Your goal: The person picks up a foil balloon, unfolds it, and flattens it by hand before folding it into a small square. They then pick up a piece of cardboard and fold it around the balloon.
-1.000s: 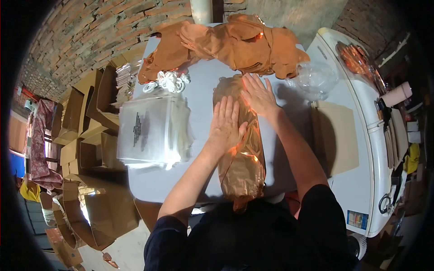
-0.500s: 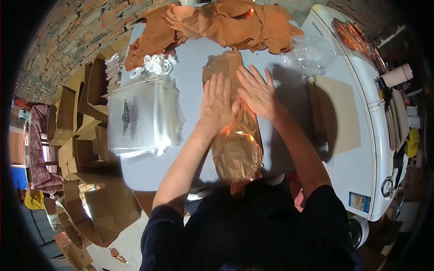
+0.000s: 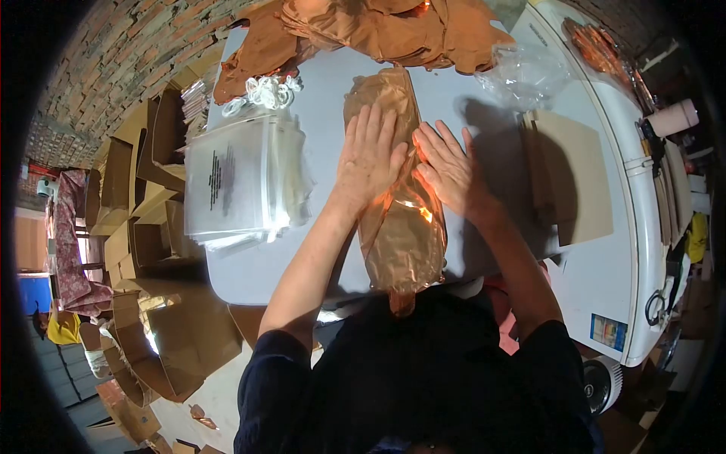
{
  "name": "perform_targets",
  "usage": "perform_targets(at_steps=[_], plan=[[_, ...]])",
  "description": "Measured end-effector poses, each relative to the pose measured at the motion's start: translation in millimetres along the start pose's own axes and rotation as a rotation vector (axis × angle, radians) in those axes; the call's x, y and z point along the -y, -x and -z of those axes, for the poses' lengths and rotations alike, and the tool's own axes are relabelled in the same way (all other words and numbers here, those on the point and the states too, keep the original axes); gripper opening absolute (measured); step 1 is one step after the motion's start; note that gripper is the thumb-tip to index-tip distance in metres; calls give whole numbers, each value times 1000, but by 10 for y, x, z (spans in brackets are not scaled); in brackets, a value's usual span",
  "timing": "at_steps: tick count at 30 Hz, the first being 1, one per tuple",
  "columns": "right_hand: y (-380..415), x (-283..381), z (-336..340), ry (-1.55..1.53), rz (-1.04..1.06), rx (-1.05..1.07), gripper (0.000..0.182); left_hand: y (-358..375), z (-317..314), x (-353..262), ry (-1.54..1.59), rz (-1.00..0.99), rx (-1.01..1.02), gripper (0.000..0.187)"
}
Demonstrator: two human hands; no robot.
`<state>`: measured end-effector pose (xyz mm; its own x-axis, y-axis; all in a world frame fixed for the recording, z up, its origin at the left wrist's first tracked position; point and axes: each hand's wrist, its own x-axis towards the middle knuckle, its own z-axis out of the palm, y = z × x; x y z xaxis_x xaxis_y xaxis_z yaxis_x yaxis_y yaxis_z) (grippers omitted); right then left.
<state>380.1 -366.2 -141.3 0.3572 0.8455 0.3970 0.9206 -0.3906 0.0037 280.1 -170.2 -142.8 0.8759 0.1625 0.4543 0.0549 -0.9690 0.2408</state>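
A folded, copper-coloured foil balloon (image 3: 403, 246) lies lengthwise on the grey-white table (image 3: 246, 278), its narrow tail hanging at the edge nearest my body. My left hand (image 3: 369, 159) rests flat over its upper left part, fingers stretched out and pointing away from me. At its right edge is my right hand (image 3: 452, 170), open, with fingers spread and slanting up to the left. The thumb side catches an orange reflection from the foil. Neither hand grips anything.
Along the far edge lies a heap of copper foil balloons (image 3: 370, 34). Clear printed plastic bags (image 3: 234, 178) are stacked at left, below white cords (image 3: 270, 92). Right of me are crumpled clear plastic (image 3: 522, 76), cardboard sheets (image 3: 578, 178) and a white appliance (image 3: 624, 250). Cardboard boxes (image 3: 185, 340) stand on the left.
My right hand has slid right, from the middle of the foil to its right edge. My left hand stays flat on the foil. The whole view has shifted slightly.
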Motion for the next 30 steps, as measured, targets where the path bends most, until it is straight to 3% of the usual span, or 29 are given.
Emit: perform_targets(at_steps=[9,16,30], plan=[[-37,87,66,-64,-12,29,60,-12,112,-30,134,8,-41,61],[-34,83,60,-83,2,47,61,-20,116,-31,26,-45,16,57],[-41,80,35,-87,-58,125,57,-266,277,-85,-35,-131,-78,48]])
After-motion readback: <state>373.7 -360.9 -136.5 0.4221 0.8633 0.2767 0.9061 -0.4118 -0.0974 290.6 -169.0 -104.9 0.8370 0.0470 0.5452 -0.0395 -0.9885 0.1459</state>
